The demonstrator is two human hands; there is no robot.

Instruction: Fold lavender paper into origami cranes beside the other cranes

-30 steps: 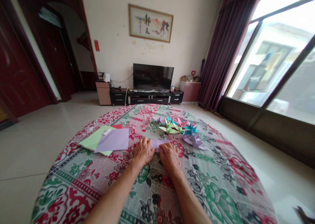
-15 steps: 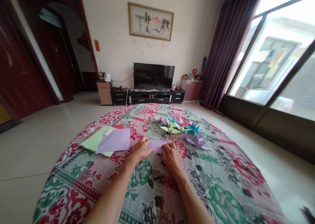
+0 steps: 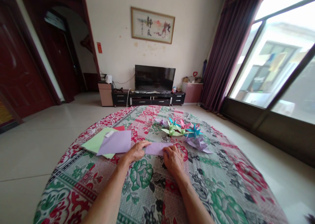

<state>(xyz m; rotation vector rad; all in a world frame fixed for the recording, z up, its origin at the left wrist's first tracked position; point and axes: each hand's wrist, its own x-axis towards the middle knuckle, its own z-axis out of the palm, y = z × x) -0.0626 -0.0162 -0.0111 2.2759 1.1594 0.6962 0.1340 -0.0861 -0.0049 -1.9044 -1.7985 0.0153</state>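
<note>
A purple sheet of paper [image 3: 157, 148], folded into a long narrow strip, lies flat on the tablecloth in front of me. My left hand [image 3: 137, 151] is at its left end, with the fingers closed at the edge and the index finger reaching over the far left corner. Over the right end, my right hand [image 3: 173, 157] presses down with curled fingers that cover that part of the strip. To the left lies an unfolded purple sheet [image 3: 116, 142] on top of a light green sheet [image 3: 94, 142]. Some red paper [image 3: 120, 128] shows behind them.
Several folded paper cranes in green, blue, pink and purple stand right of centre, among them a blue crane [image 3: 195, 130] and a purple crane [image 3: 199, 143]. A floral tablecloth [image 3: 157, 184] covers the round table. Beyond it stands a television [image 3: 155, 78] on a low cabinet.
My left hand has slid leftward along the strip to its left end, uncovering more of the paper. The right hand stays at the right end. The view has shifted slightly.
</note>
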